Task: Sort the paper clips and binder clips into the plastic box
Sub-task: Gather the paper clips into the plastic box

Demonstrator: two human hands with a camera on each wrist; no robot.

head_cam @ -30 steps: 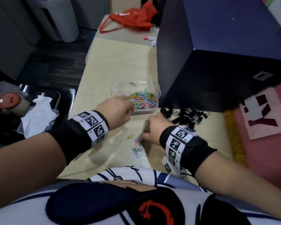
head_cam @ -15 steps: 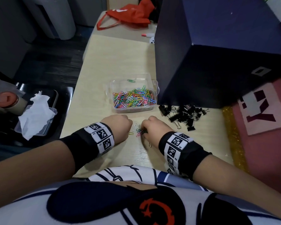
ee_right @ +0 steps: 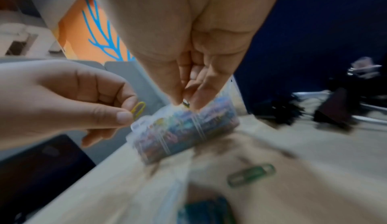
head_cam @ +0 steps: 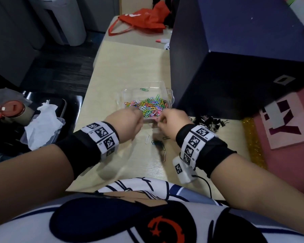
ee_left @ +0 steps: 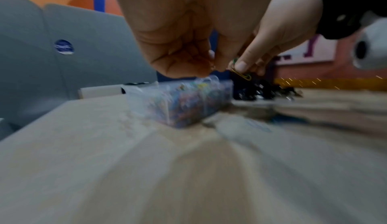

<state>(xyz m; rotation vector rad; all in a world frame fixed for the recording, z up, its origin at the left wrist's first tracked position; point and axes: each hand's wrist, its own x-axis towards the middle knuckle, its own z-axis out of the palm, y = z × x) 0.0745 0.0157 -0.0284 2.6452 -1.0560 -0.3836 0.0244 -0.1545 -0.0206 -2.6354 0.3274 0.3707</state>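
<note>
A clear plastic box [head_cam: 170, 96] stands mid-table, its near half full of coloured paper clips [head_cam: 147, 106]. My left hand [head_cam: 139, 114] hovers over the box's front edge, thumb and forefinger pinching a yellow paper clip [ee_right: 138, 110]. My right hand [head_cam: 159, 120] is just to its right, and it also pinches paper clips [ee_left: 241, 75] above that edge. A few loose paper clips [head_cam: 158, 143] lie on the table below the hands. A pile of black binder clips [head_cam: 209, 122] sits to the right of the box.
A tall dark blue box [head_cam: 235, 67] stands against the plastic box's right side. A red bag [head_cam: 144, 20] lies at the table's far end. To the left, off the table, is a black tray with tissue [head_cam: 42, 123]. A pink mat [head_cam: 288, 120] is on the right.
Both hands have risen from the loose clips on the table and moved forward to the box's front edge, each carrying paper clips.
</note>
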